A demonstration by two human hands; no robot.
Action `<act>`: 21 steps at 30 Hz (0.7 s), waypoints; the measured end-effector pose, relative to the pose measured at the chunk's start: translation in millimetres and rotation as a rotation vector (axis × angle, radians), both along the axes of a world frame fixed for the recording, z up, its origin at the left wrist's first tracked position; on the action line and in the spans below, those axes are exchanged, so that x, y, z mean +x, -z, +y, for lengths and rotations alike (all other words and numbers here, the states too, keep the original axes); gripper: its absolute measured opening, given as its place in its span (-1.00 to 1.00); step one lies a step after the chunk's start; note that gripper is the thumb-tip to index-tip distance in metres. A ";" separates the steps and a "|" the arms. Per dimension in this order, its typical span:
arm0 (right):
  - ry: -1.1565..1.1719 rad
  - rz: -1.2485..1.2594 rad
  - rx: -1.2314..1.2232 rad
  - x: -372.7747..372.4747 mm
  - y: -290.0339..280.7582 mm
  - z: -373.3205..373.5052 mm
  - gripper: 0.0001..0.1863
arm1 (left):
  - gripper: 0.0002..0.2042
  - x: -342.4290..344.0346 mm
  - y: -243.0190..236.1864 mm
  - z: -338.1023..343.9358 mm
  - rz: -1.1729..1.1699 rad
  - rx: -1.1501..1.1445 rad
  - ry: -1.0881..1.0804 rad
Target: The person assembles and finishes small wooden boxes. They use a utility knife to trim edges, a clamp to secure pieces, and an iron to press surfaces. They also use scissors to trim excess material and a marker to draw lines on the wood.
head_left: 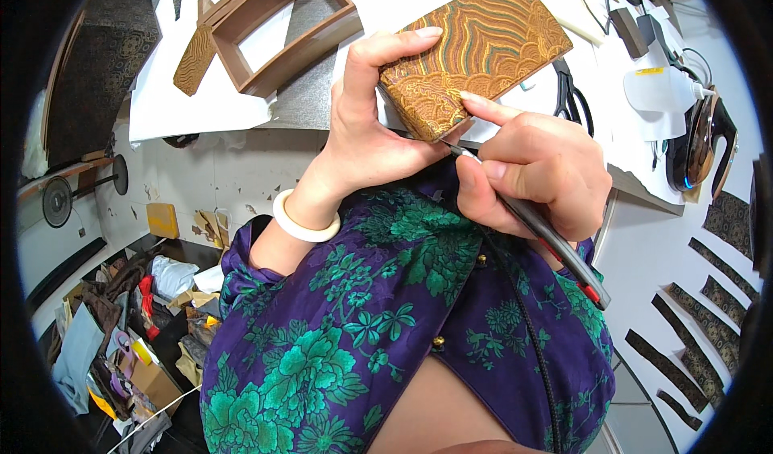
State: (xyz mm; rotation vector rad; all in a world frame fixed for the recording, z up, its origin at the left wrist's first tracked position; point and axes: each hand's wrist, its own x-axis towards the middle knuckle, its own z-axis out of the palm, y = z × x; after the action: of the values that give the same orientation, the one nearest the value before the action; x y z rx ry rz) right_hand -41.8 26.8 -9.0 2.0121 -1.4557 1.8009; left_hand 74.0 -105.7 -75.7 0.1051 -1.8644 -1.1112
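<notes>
A box (483,39) covered in gold-brown brocade with wavy stripes is tilted up near the table's front edge. Around its near left corner wraps my left hand (358,120), with the thumb along the underside and fingertips on the top. In my right hand (547,172) is a slim black-and-red craft knife (555,249), gripped like a pen. Its metal tip meets the box's near lower corner, where the fabric edge lies. The right index finger rests on the brocade just above that corner. Where exactly the blade touches is too small to tell.
On the white table lie a brown open frame (294,31), a brocade-covered piece (193,59) and black scissors (572,104). A white glue bottle (660,90) and an iron-like device (700,148) stand at the right. Dark fabric strips (668,369) hang lower right; a scrap pile (137,333) fills the lower left.
</notes>
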 end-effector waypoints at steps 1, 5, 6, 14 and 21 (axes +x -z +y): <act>0.005 -0.016 -0.004 0.1 1.4 0.0 -0.71 | -0.19 0.1 0.6 0.0 0.009 0.015 0.013; 0.003 -0.067 -0.007 0.1 3.6 1.0 -0.71 | -0.18 1.9 0.0 0.0 0.002 0.016 0.016; 0.002 -0.074 -0.002 0.2 2.2 1.1 -0.71 | -0.18 1.7 -0.4 -0.6 -0.007 0.006 0.011; 0.013 -0.095 -0.006 0.3 3.1 -0.1 -0.70 | -0.18 0.7 -0.1 -0.1 0.011 0.013 0.016; 0.015 -0.085 0.020 0.8 0.5 0.3 -0.69 | -0.18 -1.9 2.2 -0.2 0.034 0.010 0.021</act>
State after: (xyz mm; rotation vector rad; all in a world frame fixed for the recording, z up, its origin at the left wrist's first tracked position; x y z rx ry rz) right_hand -41.0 27.1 -9.5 1.9502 -1.5129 1.8954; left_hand 72.1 -106.0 -77.8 0.0717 -1.8333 -1.1307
